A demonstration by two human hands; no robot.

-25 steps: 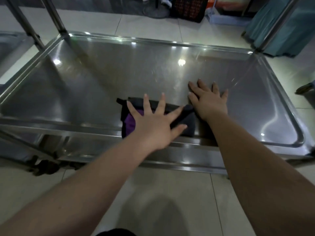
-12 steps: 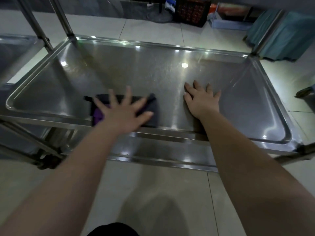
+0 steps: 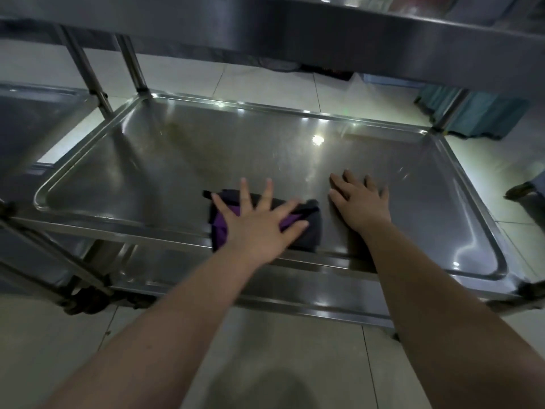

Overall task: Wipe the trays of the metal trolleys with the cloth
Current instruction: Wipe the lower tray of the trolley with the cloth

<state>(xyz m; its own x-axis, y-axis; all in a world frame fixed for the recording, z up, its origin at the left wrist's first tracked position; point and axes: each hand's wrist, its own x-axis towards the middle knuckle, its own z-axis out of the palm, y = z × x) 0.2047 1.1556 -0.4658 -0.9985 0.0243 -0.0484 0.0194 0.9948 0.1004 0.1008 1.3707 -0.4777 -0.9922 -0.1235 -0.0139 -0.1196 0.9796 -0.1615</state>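
**Cloth pinned flat at the tray's near rim**

The left hand [image 3: 259, 225] lies palm-down with fingers straight and spread, pressing the dark-and-purple cloth [image 3: 308, 231] onto the tray [image 3: 88, 149] close against its near rim; it clasps nothing; the right hand [image 3: 361, 205] rests flat on bare steel just beside the cloth, its fingers also straight. An upper shelf [image 3: 383, 36] overhangs the far side; metal uprights [image 3: 131, 60] rise at the back-left corner; a second tray [image 3: 35, 122] sits to the left; teal fabric [image 3: 477, 113] shows beyond the far-right corner; pale tiled floor [image 3: 295, 364] lies below.
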